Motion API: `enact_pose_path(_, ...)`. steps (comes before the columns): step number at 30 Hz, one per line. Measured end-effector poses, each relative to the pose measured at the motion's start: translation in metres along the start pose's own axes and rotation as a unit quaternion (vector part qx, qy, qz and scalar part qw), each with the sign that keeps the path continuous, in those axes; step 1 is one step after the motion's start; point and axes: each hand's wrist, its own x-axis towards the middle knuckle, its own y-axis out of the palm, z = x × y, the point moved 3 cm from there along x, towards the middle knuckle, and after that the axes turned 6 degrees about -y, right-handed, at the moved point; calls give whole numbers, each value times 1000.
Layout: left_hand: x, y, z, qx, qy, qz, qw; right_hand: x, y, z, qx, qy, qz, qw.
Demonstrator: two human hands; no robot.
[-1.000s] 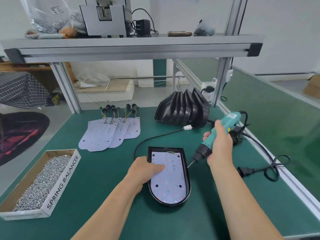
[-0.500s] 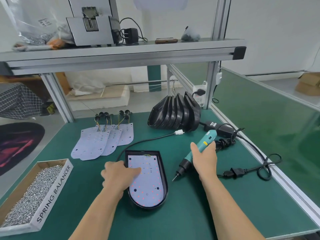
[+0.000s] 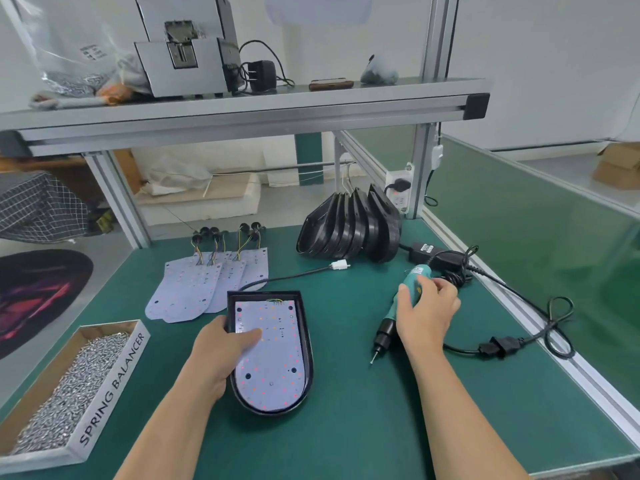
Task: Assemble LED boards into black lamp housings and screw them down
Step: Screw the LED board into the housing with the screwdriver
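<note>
The green tabletop (image 3: pixel 363 427) carries the whole job. Well left of the left hand (image 3: pixel 218 348) lies the screw box (image 3: pixel 69 393). Beyond the right hand (image 3: pixel 424 313) leans a stack (image 3: pixel 349 226) of empty housings, and beyond the left hand fan the spare boards (image 3: pixel 207 282). Under the left hand lies one housing (image 3: pixel 309 358) with a board (image 3: pixel 273 368) seated inside; the fingers (image 3: pixel 254 333) lie flat on the board, pressing it. The right hand curls round the driver (image 3: pixel 388 323), well right of the housing, its bit (image 3: pixel 372 358) slanted down at the tabletop.

The step looks like screwing down. The next move calls for a screw on the bit and the bit upright over a hole, with the left hand stopping the board shifting.

The housing is a black, round-ended tray. The board is pale and dotted red and orange, with dark holes (image 3: pixel 293 370) near its corners; whether screws fill them cannot be told. Wires (image 3: pixel 275 300) show at its far edge.
</note>
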Motion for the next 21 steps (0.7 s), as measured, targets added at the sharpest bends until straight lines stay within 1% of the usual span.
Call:
enact_pose_path(2, -11, 0, -9, 10, 49, 17, 999, -2, -3, 6, 23, -19, -18, 999)
enact_pose_path(4, -23, 0, -20, 47, 111, 41, 992, -7, -5, 18, 19, -79, -15, 997)
enact_pose_path(6, -38, 2, -34, 121, 192, 78, 971, -15, -2, 39, 13, -173, 31, 984)
enact_pose_path(8, -53, 4, -47, 200, 273, 112, 934, -25, 5, 61, 17, -256, 102, 961)
enact_pose_path(10, -66, 7, -58, 236, 325, 137, 905, -26, 13, 71, -15, -292, 157, 943)
enact_pose_path(12, -73, 8, -67, 211, 350, 164, 898, -24, 17, 72, -43, -293, 193, 936)
enact_pose_path(13, -75, 9, -70, 176, 350, 184, 901, -24, 16, 71, -22, -295, 187, 937)
enact_pose_path(14, -75, 9, -72, 135, 341, 209, 907, -25, 13, 71, 26, -296, 166, 940)
enact_pose_path(15, -74, 9, -72, 97, 332, 232, 909, -27, 9, 71, 84, -291, 127, 945)
enact_pose_path(16, -72, 9, -73, 71, 328, 248, 909, -28, 3, 71, 133, -279, 72, 948)
enact_pose_path(18, -69, 8, -73, 55, 331, 262, 905, -22, -9, 69, 187, -245, -41, 951)
enact_pose_path(19, -67, 8, -73, 56, 334, 264, 903, -17, -15, 72, 193, -228, -65, 952)
enact_pose_path(20, -66, 8, -73, 60, 337, 267, 901, -10, -18, 74, 180, -230, -58, 955)
enact_pose_path(21, -66, 8, -73, 63, 338, 274, 898, -4, -20, 77, 152, -252, -25, 956)
